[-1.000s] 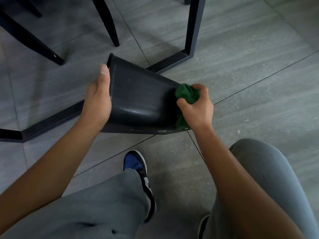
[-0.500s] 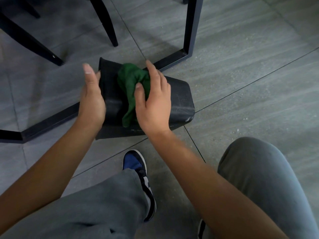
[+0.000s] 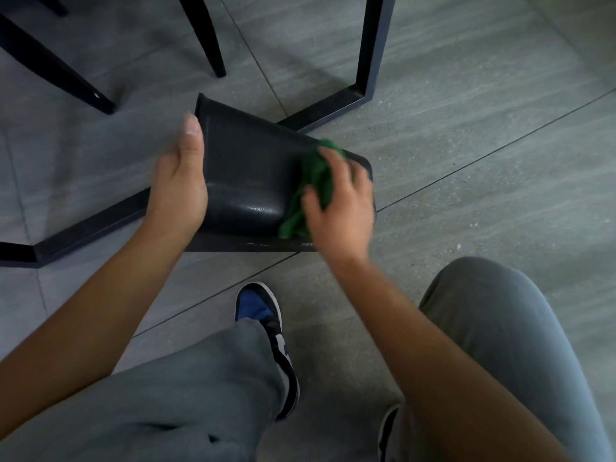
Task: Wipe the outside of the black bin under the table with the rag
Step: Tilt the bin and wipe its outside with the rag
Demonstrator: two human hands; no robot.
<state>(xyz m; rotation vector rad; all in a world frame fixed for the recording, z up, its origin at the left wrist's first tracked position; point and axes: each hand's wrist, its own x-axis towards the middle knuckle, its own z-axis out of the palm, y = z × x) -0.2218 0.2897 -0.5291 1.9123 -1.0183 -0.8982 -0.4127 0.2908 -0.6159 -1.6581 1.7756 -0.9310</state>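
Observation:
The black bin (image 3: pixel 246 171) lies tipped on its side on the grey tiled floor, its rim end to the left and its base to the right. My left hand (image 3: pixel 178 185) grips the rim end, thumb up along the edge, and holds the bin steady. My right hand (image 3: pixel 340 205) presses a crumpled green rag (image 3: pixel 315 181) against the bin's upper side near the base end; the hand is motion-blurred. The bin's inside and its underside are hidden.
A black metal table frame (image 3: pixel 370 61) stands just behind the bin, with its floor bar (image 3: pixel 83 231) running left under it. Black chair legs (image 3: pixel 206 38) stand at the back left. My knees and a blue-and-black shoe (image 3: pixel 263 315) are below.
My right hand has swept the rag from the rim end of the bin's side back toward the base end. My left hand keeps its hold on the rim.

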